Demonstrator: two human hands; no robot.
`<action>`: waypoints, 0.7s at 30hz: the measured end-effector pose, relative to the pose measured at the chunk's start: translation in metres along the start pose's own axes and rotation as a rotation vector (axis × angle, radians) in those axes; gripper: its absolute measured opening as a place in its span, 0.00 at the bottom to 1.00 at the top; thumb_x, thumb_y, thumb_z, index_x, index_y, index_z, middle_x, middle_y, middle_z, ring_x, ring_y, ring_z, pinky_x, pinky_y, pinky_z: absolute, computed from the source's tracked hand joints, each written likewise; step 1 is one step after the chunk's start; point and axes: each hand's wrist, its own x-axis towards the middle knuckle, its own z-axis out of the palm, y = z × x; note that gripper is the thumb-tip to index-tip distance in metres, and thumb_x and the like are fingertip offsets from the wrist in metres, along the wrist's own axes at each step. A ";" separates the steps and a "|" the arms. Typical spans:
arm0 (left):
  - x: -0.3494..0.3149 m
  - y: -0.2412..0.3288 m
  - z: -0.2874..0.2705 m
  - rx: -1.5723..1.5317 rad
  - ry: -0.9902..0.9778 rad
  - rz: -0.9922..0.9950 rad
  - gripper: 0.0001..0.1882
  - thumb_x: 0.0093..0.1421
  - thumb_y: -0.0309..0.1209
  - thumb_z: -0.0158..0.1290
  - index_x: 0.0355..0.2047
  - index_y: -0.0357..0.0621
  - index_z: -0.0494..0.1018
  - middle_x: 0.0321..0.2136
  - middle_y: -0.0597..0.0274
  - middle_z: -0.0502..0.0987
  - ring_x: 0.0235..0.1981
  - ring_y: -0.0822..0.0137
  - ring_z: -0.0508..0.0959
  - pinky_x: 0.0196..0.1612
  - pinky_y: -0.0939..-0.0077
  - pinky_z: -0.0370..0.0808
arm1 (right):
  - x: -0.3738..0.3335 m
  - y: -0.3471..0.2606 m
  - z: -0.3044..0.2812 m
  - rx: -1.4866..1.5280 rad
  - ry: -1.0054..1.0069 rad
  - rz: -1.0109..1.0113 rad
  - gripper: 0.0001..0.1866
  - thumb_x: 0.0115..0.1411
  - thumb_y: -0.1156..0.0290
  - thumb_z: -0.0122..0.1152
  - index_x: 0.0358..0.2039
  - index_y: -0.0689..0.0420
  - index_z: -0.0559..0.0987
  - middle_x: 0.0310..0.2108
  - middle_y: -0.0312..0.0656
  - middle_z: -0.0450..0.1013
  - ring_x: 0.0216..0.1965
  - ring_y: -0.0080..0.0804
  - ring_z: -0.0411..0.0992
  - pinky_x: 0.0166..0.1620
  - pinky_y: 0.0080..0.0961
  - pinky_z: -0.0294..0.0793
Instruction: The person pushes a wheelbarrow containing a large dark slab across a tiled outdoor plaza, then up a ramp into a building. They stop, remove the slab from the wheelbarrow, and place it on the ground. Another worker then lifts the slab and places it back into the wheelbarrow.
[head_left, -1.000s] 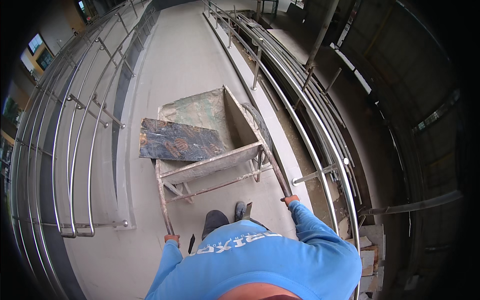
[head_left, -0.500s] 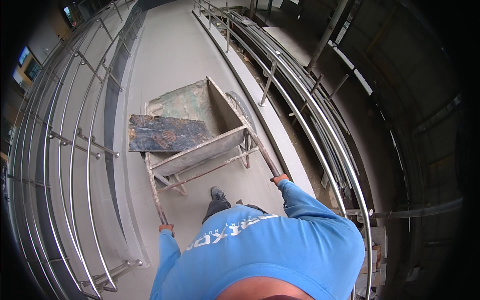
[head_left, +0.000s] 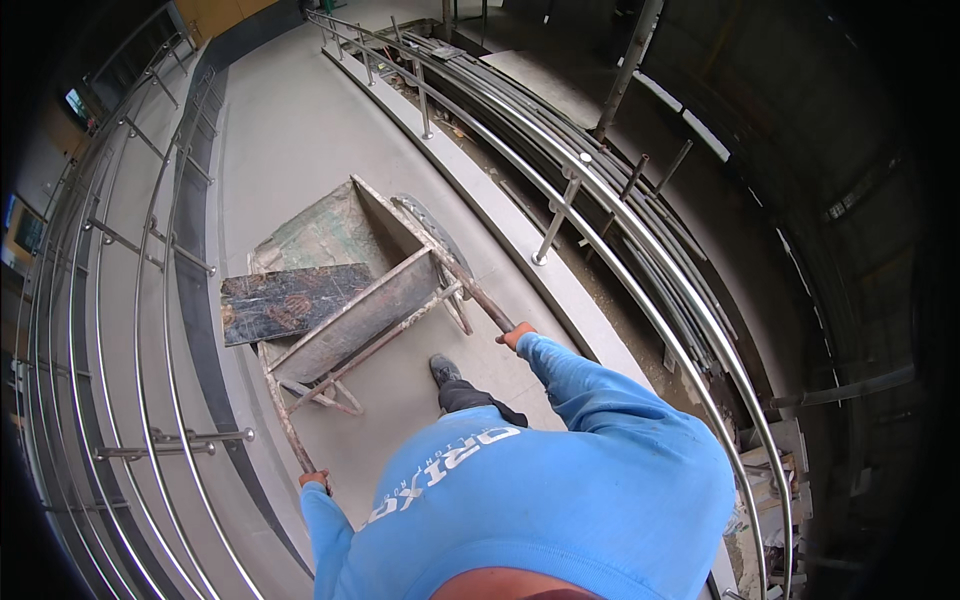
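A worn metal wheelbarrow (head_left: 385, 315) stands in front of me, its tray scraped and stained. My left hand (head_left: 314, 479) is wrapped round the end of its left handle, and my right hand (head_left: 516, 336) grips the right handle. Across the tray's left side lies a dark, marbled flat slab (head_left: 290, 302), with one end jutting past the rim. A wheel (head_left: 425, 220) shows beyond the tray's right side. Below the handles are the bent support legs (head_left: 335, 393).
A pale ramp floor (head_left: 290, 120) runs ahead between metal railings. The left railing (head_left: 150, 330) curves close to the slab's outer end. Along the right railing (head_left: 640, 230) runs a low white curb (head_left: 480, 190), with long pipes (head_left: 600, 175) lying beyond it.
The wheelbarrow and both hands have shifted left in view, and the barrow appears turned a little. More of the ramp's far end shows. Both hands keep their hold on the handles.
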 end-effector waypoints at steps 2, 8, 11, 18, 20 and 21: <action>0.008 -0.010 0.009 -0.025 0.002 -0.009 0.11 0.49 0.22 0.56 0.18 0.38 0.63 0.07 0.61 0.61 0.06 0.66 0.62 0.08 0.68 0.57 | 0.009 0.001 0.008 -0.033 0.041 -0.005 0.29 0.38 0.52 0.66 0.35 0.63 0.77 0.35 0.51 0.74 0.37 0.42 0.73 0.43 0.29 0.72; 0.058 0.033 0.019 -0.090 -0.038 0.034 0.09 0.49 0.23 0.56 0.22 0.36 0.66 0.08 0.61 0.61 0.06 0.65 0.62 0.08 0.68 0.58 | 0.040 -0.069 -0.013 -0.073 0.049 -0.014 0.29 0.38 0.52 0.66 0.35 0.63 0.77 0.37 0.51 0.74 0.38 0.41 0.74 0.43 0.30 0.71; 0.033 0.076 -0.002 0.008 -0.043 -0.012 0.08 0.51 0.25 0.55 0.22 0.37 0.66 0.09 0.61 0.62 0.07 0.66 0.63 0.09 0.68 0.60 | 0.039 -0.097 -0.019 -0.039 -0.009 0.007 0.29 0.39 0.51 0.66 0.34 0.63 0.77 0.35 0.50 0.74 0.36 0.41 0.74 0.42 0.31 0.72; 0.024 0.089 0.020 0.064 0.025 0.068 0.11 0.47 0.26 0.59 0.21 0.33 0.66 0.10 0.57 0.67 0.08 0.62 0.69 0.09 0.65 0.64 | 0.054 -0.053 -0.020 -0.017 0.074 0.077 0.30 0.37 0.52 0.69 0.34 0.64 0.77 0.36 0.52 0.74 0.38 0.42 0.73 0.43 0.31 0.71; 0.045 0.049 0.053 0.095 -0.017 -0.014 0.11 0.48 0.26 0.58 0.21 0.34 0.66 0.11 0.57 0.67 0.09 0.64 0.68 0.09 0.67 0.63 | 0.086 0.014 0.024 -0.073 0.181 0.091 0.28 0.38 0.52 0.69 0.29 0.67 0.77 0.24 0.50 0.75 0.24 0.41 0.74 0.31 0.31 0.73; 0.056 0.045 0.059 0.117 -0.028 -0.042 0.11 0.49 0.27 0.58 0.22 0.34 0.65 0.11 0.57 0.67 0.09 0.65 0.67 0.09 0.68 0.62 | 0.097 0.008 0.025 -0.073 0.185 0.072 0.28 0.38 0.52 0.69 0.28 0.67 0.77 0.23 0.49 0.74 0.23 0.40 0.74 0.30 0.32 0.73</action>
